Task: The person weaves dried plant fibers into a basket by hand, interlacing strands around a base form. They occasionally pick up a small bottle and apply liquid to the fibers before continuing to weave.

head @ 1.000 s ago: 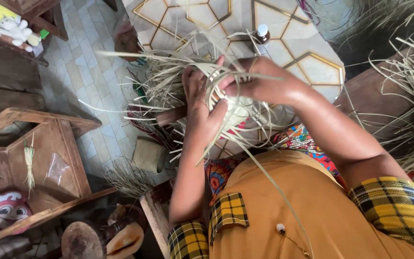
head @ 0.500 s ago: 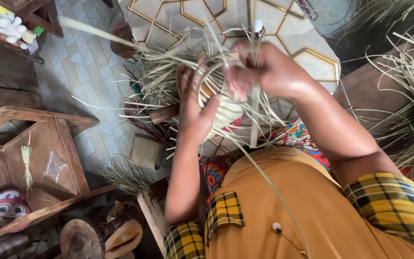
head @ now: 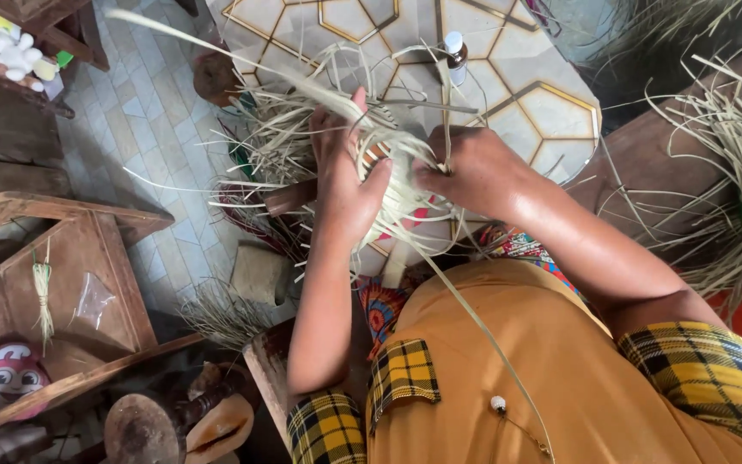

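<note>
Tabletop (head: 551, 112) with a hexagon pattern filled twelve o'clock. At centre sat the half-woven straw piece (head: 401, 185), grasped at nine o'clock by the left hand (head: 345, 176) and pinched at three o'clock by the right hand (head: 474, 172). Small bottle (head: 454, 53) stood at twelve.

A half-woven straw piece (head: 401, 185) is held at the centre between both hands. The left hand (head: 345, 176) is cupped against its side at nine o'clock; the right hand (head: 474, 172) is pressed on at three o'clock, fingers pinching strands. A small bottle (head: 455, 53) is seen at twelve o'clock on the tabletop (head: 543, 94). Loose straw (head: 732, 163) is heaped at three o'clock.
</note>
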